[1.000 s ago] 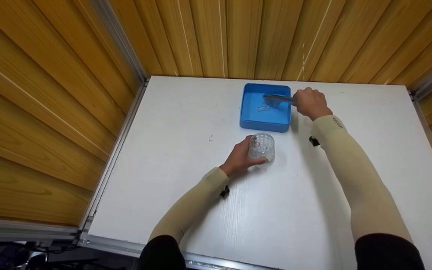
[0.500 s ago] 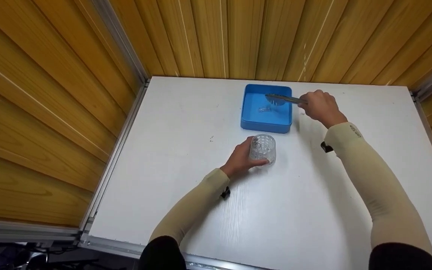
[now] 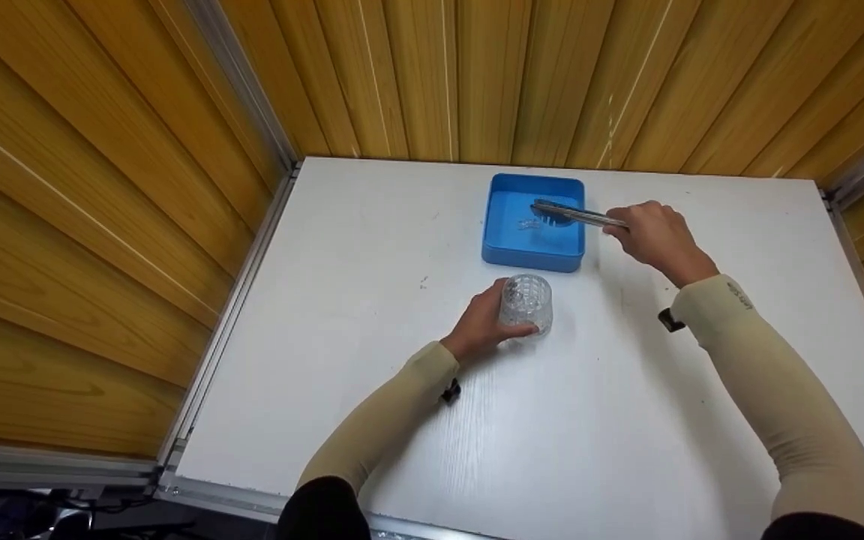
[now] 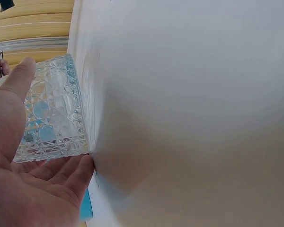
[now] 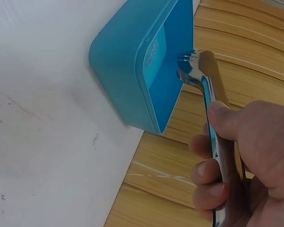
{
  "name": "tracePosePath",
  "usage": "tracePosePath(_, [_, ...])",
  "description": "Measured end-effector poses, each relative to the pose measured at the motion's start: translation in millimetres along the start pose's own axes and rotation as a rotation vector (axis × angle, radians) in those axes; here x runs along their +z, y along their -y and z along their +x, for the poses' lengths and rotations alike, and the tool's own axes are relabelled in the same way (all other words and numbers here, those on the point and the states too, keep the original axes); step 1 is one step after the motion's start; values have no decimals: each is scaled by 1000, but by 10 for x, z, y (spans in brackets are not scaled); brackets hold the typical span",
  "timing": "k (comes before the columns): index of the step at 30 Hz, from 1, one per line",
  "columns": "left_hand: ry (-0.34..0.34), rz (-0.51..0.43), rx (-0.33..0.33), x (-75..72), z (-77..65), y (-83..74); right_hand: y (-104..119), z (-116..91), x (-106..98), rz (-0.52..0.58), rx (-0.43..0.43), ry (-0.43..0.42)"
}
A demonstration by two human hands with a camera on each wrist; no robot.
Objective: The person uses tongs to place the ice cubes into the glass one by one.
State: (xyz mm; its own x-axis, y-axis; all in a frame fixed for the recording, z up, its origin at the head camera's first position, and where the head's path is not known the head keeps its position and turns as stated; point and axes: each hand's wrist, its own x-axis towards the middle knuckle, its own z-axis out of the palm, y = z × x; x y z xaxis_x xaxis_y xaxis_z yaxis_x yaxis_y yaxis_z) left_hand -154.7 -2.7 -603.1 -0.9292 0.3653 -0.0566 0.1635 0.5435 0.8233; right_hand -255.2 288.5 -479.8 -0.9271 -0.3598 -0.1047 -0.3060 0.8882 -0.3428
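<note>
My left hand [image 3: 481, 322] holds a clear cut-glass tumbler [image 3: 526, 304] upright on the table, thumb on the near side and fingers behind it. In the left wrist view the fingertips lie at the foot of the tumbler [image 4: 57, 109]. My right hand [image 3: 657, 236] grips a pair of metal serving tongs [image 3: 586, 216] by the handles. Their toothed, fork-like end reaches over the blue square box [image 3: 533, 259]. A few small clear pieces [image 3: 528, 224] lie on the box floor beside the tong tips. I cannot tell whether the tongs hold a piece.
The box stands near the back of the white table [image 3: 372, 247], just beyond the tumbler. Small dark marks [image 3: 424, 282] show on the tabletop left of the tumbler. Wood-patterned panels [image 3: 477, 82] rise behind and at both sides.
My right hand has drawn back to the right and nearer to me, swinging the tong handles round while the tips stay over the box. The left hand and tumbler hold their place.
</note>
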Motion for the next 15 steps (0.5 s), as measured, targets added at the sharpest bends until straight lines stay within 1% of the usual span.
tracePosePath(7, [-5,12,6,6,-1,8,31,-207,-2,-20,-42,-52])
tracePosePath(15, [3,22,7,-13,-28,19,91,-458,9,2,-95,-95])
